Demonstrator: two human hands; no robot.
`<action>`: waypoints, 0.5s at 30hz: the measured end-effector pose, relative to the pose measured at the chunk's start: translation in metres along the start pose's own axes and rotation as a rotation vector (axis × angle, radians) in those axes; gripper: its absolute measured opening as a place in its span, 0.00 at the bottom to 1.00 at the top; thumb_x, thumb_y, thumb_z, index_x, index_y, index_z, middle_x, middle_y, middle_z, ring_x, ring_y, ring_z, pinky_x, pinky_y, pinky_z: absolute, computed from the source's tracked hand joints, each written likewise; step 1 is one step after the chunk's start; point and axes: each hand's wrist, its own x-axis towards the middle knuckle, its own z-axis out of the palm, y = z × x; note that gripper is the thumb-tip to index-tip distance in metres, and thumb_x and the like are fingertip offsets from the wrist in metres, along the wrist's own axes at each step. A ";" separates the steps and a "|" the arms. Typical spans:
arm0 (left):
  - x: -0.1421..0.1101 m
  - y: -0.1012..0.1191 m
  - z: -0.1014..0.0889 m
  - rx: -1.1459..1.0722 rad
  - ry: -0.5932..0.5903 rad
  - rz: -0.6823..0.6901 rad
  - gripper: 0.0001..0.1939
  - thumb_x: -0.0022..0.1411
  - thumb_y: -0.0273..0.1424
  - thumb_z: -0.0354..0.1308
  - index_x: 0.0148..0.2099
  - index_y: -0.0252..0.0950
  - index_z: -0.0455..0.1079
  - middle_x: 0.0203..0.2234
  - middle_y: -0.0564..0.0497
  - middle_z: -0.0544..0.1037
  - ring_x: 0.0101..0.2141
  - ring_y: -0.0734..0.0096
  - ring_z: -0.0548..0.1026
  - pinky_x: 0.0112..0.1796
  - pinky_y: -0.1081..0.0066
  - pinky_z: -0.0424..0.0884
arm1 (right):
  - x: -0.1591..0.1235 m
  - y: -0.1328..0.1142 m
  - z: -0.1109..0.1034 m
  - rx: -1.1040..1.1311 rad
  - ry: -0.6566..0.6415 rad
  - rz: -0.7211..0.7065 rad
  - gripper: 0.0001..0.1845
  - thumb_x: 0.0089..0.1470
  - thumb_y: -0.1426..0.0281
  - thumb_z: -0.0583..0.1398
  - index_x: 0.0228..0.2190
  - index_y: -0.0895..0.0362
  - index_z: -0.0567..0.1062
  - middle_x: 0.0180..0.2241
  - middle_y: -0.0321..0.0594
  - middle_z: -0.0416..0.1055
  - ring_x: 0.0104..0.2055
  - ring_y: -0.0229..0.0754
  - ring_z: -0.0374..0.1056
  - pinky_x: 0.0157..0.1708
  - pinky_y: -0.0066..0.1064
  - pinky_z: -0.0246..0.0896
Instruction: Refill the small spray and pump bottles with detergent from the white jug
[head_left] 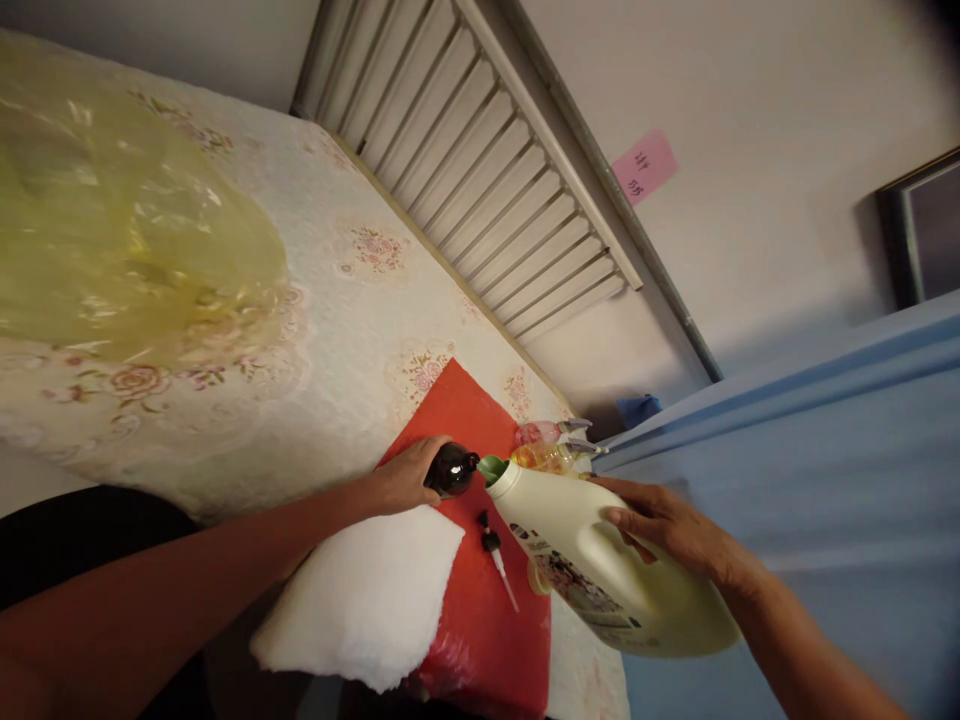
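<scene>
From here it looks like a room in a home: a pale rose-patterned cloth (pixel 352 340), a white ribbed radiator (pixel 480 170) and a long light-blue curtain (pixel 810 480).

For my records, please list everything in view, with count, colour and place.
Tablecloth: 1, pale floral, left and centre
Mat: 1, red, on tablecloth
Dark bottle: 1, blackish, above mat
Large jug: 1, pale green, tipped, spout by dark bottle
Pump top: 1, black and white, on mat
Round piece: 1, yellowish, partly behind large jug
Small bottles: 2, pink and yellow, beyond large jug
Fluffy cloth: 1, white, lower centre
Plastic bag: 1, yellow, upper left
Slatted rack: 1, grey, top centre
Wall: 1, whitish, upper right
Note: 1, pink, on wall
Frame: 1, dark, right edge
Curtain-like cloth: 1, blue, right
Small item: 1, blue, by wall, unclear
Left hand: 1, bare, holding dark bottle
Right hand: 1, bare, holding large jug
</scene>
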 end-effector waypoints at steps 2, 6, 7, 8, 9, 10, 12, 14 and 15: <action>0.000 0.001 0.000 -0.001 0.000 -0.010 0.41 0.43 0.24 0.64 0.60 0.46 0.60 0.55 0.49 0.70 0.55 0.52 0.68 0.55 0.57 0.65 | -0.001 -0.001 0.000 -0.006 0.003 0.003 0.34 0.59 0.51 0.57 0.60 0.56 0.66 0.24 0.34 0.65 0.23 0.35 0.58 0.22 0.27 0.55; 0.000 0.002 0.000 0.005 0.005 -0.016 0.40 0.43 0.25 0.64 0.60 0.46 0.60 0.55 0.49 0.70 0.55 0.52 0.68 0.55 0.57 0.64 | -0.001 -0.004 0.001 -0.013 0.005 0.005 0.36 0.58 0.50 0.56 0.60 0.58 0.66 0.24 0.34 0.64 0.22 0.35 0.58 0.23 0.27 0.56; -0.001 0.001 0.000 0.006 0.006 -0.016 0.40 0.44 0.25 0.65 0.60 0.46 0.60 0.55 0.49 0.70 0.55 0.52 0.67 0.55 0.58 0.64 | -0.001 -0.005 0.001 -0.010 0.007 0.006 0.36 0.58 0.49 0.56 0.60 0.58 0.66 0.24 0.34 0.64 0.23 0.35 0.58 0.23 0.27 0.55; -0.001 0.001 0.001 0.006 0.006 -0.016 0.40 0.44 0.25 0.65 0.60 0.46 0.60 0.55 0.49 0.70 0.55 0.53 0.67 0.55 0.58 0.64 | -0.001 -0.006 0.002 -0.006 0.007 0.010 0.37 0.58 0.49 0.57 0.60 0.59 0.66 0.24 0.34 0.63 0.23 0.35 0.58 0.22 0.27 0.55; -0.001 0.000 0.001 0.008 0.005 -0.015 0.40 0.44 0.25 0.65 0.60 0.46 0.60 0.55 0.49 0.70 0.55 0.53 0.67 0.55 0.58 0.64 | -0.001 -0.006 0.002 -0.004 0.008 0.016 0.37 0.57 0.49 0.57 0.60 0.59 0.66 0.24 0.34 0.63 0.23 0.35 0.58 0.22 0.27 0.55; -0.001 -0.001 0.001 0.009 0.008 -0.015 0.40 0.44 0.25 0.65 0.60 0.46 0.60 0.55 0.49 0.70 0.55 0.53 0.67 0.55 0.58 0.64 | 0.000 -0.007 0.002 -0.001 0.011 0.021 0.37 0.57 0.49 0.57 0.60 0.59 0.66 0.24 0.34 0.63 0.23 0.35 0.58 0.22 0.27 0.55; -0.001 -0.002 0.001 0.009 0.007 -0.010 0.40 0.44 0.26 0.65 0.61 0.46 0.60 0.55 0.49 0.70 0.55 0.52 0.67 0.55 0.57 0.64 | 0.000 -0.008 0.001 0.000 0.013 0.027 0.37 0.56 0.49 0.57 0.60 0.58 0.67 0.24 0.34 0.64 0.23 0.35 0.58 0.22 0.27 0.55; -0.001 -0.002 0.001 0.004 0.007 -0.012 0.40 0.44 0.25 0.65 0.61 0.46 0.60 0.55 0.49 0.70 0.56 0.52 0.67 0.55 0.57 0.64 | 0.000 -0.009 0.001 -0.006 0.006 0.025 0.36 0.57 0.49 0.57 0.60 0.57 0.67 0.24 0.34 0.64 0.22 0.35 0.58 0.22 0.27 0.54; -0.001 -0.001 0.001 0.002 0.007 -0.015 0.40 0.44 0.25 0.65 0.61 0.46 0.60 0.56 0.49 0.70 0.56 0.52 0.67 0.55 0.57 0.64 | 0.000 -0.009 0.000 -0.010 0.003 0.025 0.36 0.57 0.49 0.57 0.60 0.57 0.67 0.24 0.34 0.64 0.22 0.34 0.57 0.23 0.27 0.54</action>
